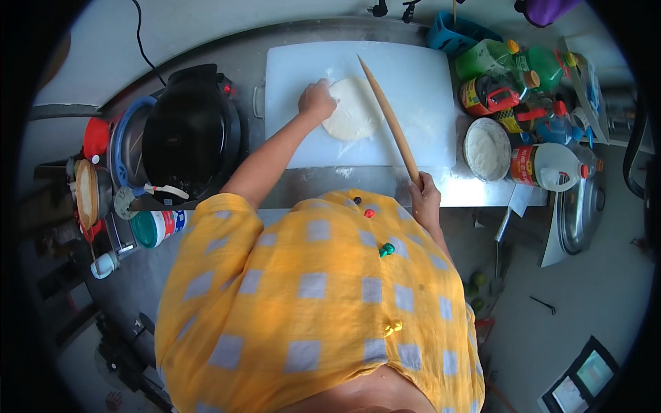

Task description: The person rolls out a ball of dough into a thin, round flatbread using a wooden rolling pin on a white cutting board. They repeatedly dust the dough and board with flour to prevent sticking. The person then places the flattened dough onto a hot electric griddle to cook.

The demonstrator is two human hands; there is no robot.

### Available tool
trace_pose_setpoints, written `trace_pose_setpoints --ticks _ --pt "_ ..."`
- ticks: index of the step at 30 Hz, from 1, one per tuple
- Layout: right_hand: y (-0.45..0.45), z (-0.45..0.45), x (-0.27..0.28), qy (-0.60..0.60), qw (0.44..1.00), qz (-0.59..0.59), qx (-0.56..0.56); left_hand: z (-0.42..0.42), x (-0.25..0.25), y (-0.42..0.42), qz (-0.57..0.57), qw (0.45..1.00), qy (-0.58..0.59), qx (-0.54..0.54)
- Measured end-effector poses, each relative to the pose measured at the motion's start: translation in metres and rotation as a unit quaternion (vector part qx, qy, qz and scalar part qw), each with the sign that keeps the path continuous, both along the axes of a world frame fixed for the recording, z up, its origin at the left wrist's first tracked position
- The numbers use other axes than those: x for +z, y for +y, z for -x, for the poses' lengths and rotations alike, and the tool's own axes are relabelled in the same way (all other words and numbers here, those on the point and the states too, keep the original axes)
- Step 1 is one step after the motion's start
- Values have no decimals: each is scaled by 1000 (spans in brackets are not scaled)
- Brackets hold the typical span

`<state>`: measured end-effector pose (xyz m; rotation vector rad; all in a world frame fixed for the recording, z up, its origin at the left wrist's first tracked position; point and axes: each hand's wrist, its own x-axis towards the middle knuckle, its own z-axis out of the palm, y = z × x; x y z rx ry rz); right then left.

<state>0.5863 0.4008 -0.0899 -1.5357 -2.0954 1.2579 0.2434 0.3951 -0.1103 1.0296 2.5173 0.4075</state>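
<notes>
A round, flattened sheet of dough [353, 113] lies on a white cutting board [423, 103] dusted with flour. My left hand [318, 99] is at the dough's upper left edge, its fingers curled; whether they pinch the dough is hard to see. In my right hand [425, 199], at the counter's front edge, is the near end of a tapered wooden rolling pin [391, 118]. The pin slants up and left across the board, its middle over or beside the dough's right edge, its far tip near the board's back.
A bowl of flour [487, 149] stands right of the board, before several bottles [550, 165] and a blue basket [449, 33]. A black electric griddle [186, 134] is on the left. A metal blade [519, 199] juts over the counter's front edge at right.
</notes>
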Motion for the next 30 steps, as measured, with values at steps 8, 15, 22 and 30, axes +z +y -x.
trace_pose_setpoints --ticks 8,15,22,30 --pt "31 14 -15 21 998 -31 54 10 -11 -24 -93 933 -331 109" --pt "39 10 -24 1 997 0 78 -39 25 6 -181 819 -537 86" --pt "82 39 0 26 996 34 73 -33 30 0 -186 837 -488 164" --pt "161 119 10 4 924 -315 218 7 22 -8 -321 935 -152 3"
